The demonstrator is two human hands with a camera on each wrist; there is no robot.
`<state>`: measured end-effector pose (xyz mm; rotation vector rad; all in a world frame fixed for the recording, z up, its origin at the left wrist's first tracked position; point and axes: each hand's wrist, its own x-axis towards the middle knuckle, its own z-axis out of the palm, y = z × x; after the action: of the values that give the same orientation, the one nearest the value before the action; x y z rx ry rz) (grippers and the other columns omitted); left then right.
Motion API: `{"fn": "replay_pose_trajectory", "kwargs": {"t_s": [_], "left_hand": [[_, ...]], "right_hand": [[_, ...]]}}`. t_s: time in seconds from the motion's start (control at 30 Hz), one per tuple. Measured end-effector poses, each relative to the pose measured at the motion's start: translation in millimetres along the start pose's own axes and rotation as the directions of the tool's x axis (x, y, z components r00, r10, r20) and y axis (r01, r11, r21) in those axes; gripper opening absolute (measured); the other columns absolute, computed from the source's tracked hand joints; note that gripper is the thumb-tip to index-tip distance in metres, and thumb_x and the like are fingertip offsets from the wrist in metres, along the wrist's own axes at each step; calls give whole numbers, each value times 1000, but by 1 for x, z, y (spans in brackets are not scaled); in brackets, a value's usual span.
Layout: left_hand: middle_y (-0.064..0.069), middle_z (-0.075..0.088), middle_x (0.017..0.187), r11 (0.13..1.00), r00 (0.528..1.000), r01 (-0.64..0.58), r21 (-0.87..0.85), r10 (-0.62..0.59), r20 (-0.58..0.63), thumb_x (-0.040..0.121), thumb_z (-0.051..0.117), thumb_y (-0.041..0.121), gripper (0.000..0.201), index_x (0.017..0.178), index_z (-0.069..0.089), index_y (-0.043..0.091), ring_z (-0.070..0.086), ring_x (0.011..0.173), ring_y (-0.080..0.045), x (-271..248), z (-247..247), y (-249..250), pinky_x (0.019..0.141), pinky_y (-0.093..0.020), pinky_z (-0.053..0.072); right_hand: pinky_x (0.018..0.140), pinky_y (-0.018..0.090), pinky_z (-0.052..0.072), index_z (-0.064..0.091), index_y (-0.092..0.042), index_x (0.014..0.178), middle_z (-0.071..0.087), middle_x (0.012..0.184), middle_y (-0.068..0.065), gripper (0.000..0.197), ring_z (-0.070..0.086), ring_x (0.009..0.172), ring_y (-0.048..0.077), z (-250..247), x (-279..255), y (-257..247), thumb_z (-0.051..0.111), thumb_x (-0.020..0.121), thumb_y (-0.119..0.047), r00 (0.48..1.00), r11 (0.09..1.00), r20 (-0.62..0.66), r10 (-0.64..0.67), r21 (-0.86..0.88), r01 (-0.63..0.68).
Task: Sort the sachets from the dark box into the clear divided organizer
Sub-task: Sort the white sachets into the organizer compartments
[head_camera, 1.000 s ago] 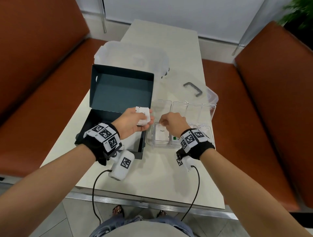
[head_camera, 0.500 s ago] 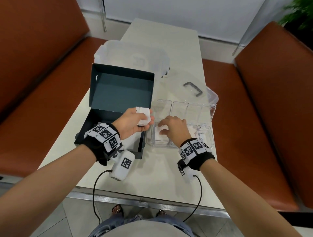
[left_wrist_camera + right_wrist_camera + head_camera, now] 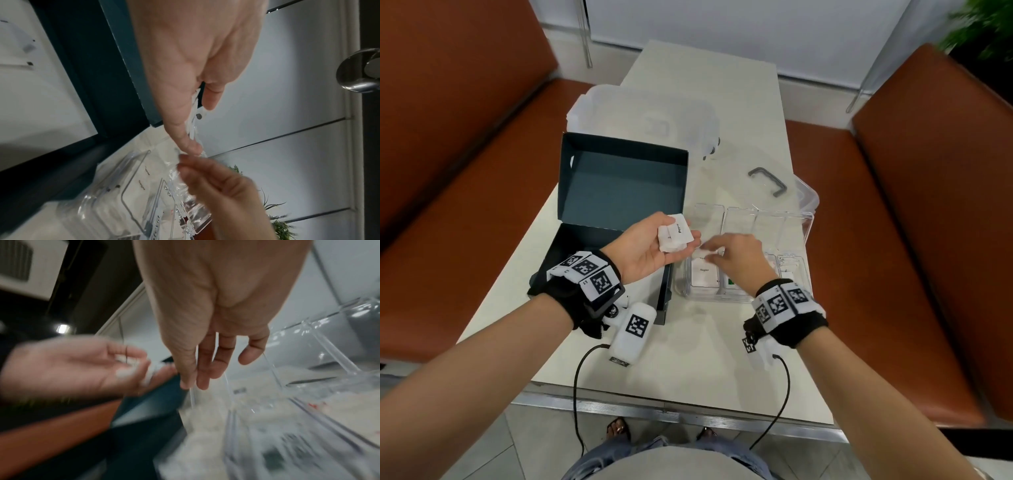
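1. Several small white paper sachets [image 3: 674,236] lie stacked in the upturned left hand [image 3: 650,251], fingers and thumb curled round them; the top one carries dark print too small to read surely.
2. One more white sachet marked "Sugar" [image 3: 703,274] lies flat in the near-left compartment of the clear divided plastic organizer [image 3: 799,222], and other sachets lie in the compartments to its right.
3. Over that near-left compartment hangs the right hand [image 3: 736,255], fingers pointing toward the left hand, their tips just beside the stack. In the head view a pale scrap shows at its fingertips, but motion blur hides whether it pinches anything; in the right wrist view the fingers [image 3: 205,368] hang fairly straight and loose.
4. Just left of the organizer stands the dark teal cardboard box [image 3: 599,246], its hinged lid [image 3: 626,185] raised open behind it; the left wrist crosses over the box.
5. Beyond the organizer lies its clear lid with a grey handle [image 3: 768,180], and left of that, behind the box, a frosted white plastic container [image 3: 640,120].
6. Everything rests on the pale rectangular table [image 3: 709,342], with brown upholstered benches [image 3: 935,212] on both sides of it.
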<state>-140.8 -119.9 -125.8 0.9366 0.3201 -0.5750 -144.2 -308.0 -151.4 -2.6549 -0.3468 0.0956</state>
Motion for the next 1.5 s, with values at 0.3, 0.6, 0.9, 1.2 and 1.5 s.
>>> {"fn": "replay_pose_trajectory", "kwargs": {"t_s": [0.3,0.6,0.9,1.2,1.5], "left_hand": [[-10,71,107,910,975,-121,396,34,220,96,48,-5,21,111,60,3,70,101,-23,1,42,-2,76,-24,58],[-15,68,111,819,961,-236,523,117,251,95,57,4,23,117,59,-2,71,92,-20,26,96,-20,78,-26,59],[-14,67,100,813,981,-185,551,125,146,97,51,2,20,114,61,-2,66,84,-18,45,96,-39,75,-24,59],[-9,71,93,773,988,-145,618,75,138,97,52,3,15,106,65,4,70,78,-13,44,97,-46,67,-21,57],[-12,70,96,778,992,-122,616,73,105,98,50,3,18,111,63,0,68,80,-16,40,87,-44,72,-23,57]], "right_hand": [[72,12,43,71,-22,108,67,88,-6,24,54,66,-6,-77,4,-12,70,85,-23,998,969,-38,-52,238,59],[56,15,53,72,-11,84,69,66,3,4,61,54,2,-121,-21,41,74,82,-14,984,939,-163,76,344,-15],[81,12,44,76,-14,86,73,83,-3,7,64,76,10,-86,-48,112,71,83,-17,974,974,-64,215,83,-210],[79,29,50,75,-2,91,66,92,12,10,63,84,25,-36,-45,129,67,85,-4,962,987,-222,162,27,-160],[74,35,51,74,-3,92,57,86,8,10,59,78,24,-24,-48,128,67,85,-2,957,991,-257,135,39,-129]]}}
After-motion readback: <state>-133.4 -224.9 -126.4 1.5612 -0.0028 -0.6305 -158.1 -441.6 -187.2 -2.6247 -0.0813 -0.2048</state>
